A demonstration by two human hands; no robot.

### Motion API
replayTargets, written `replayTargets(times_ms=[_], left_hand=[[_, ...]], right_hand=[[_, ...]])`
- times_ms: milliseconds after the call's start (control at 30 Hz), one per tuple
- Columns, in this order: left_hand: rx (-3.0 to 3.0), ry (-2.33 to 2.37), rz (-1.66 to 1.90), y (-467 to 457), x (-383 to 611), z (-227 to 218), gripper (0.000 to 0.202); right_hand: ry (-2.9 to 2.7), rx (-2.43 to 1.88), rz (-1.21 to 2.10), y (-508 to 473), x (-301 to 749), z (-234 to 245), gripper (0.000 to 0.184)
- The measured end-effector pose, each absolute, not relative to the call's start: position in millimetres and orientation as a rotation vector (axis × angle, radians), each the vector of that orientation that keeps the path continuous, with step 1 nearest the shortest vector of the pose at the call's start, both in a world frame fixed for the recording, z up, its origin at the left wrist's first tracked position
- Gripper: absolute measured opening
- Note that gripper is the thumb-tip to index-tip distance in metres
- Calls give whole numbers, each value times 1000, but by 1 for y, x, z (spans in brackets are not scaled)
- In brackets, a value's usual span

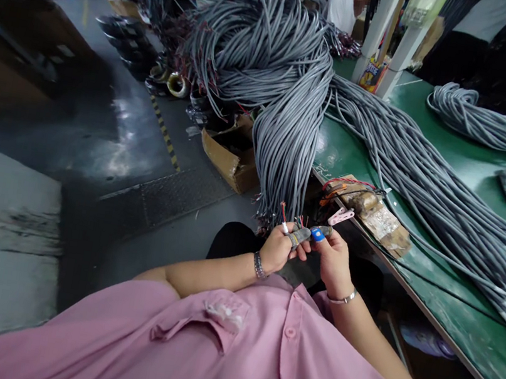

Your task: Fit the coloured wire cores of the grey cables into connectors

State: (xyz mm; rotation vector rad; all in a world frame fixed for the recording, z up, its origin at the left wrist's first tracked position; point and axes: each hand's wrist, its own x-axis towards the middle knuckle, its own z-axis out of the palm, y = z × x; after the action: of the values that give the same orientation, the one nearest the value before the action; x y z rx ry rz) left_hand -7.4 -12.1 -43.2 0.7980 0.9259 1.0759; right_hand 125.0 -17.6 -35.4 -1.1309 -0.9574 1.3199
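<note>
My left hand (278, 249) is closed around the end of a grey cable (292, 228), whose thin red and white wires stick up above my fingers. My right hand (332, 258) is pinched at the same cable end, with a blue cap on one fingertip and grey tape on another. Both hands meet in front of my lap, just below the hanging ends of a thick bundle of grey cables (284, 137) that drapes over the edge of the green table (464, 335).
More grey cables (429, 184) lie across the table to the right, with a coil (482, 119) at the back. A taped brown fixture (373, 214) sits on the table edge. A cardboard box (232, 155) stands on the floor. Another person (350, 1) sits far behind.
</note>
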Motion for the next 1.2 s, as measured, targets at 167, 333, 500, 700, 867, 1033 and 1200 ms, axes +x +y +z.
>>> replayTargets(times_ms=[167,333,500,700,867,1033,1200], left_hand=[[774,936,1110,-12,-7,-41,36],[800,938,1081,-12,-7,-42,36],[815,948,1051,-13,-8,-42,35],[882,958,1000,-17,-6,-41,35],[1030,961,882,-24,-4,-42,34],[1048,958,856,-26,-7,-40,34],[908,975,984,-19,-10,-34,35]], right_hand=[[-923,-1083,1352,-17,123,-38,16],[-868,-1051,1380,-15,121,-41,15],[-864,-1031,1472,-12,125,-39,17],[-841,-1057,1449,-15,120,-35,17],[-649,-1012,1511,-13,112,-35,18],[-432,-1009,1435,-3,128,-41,20],[-363,-956,1569,-8,142,-49,30]])
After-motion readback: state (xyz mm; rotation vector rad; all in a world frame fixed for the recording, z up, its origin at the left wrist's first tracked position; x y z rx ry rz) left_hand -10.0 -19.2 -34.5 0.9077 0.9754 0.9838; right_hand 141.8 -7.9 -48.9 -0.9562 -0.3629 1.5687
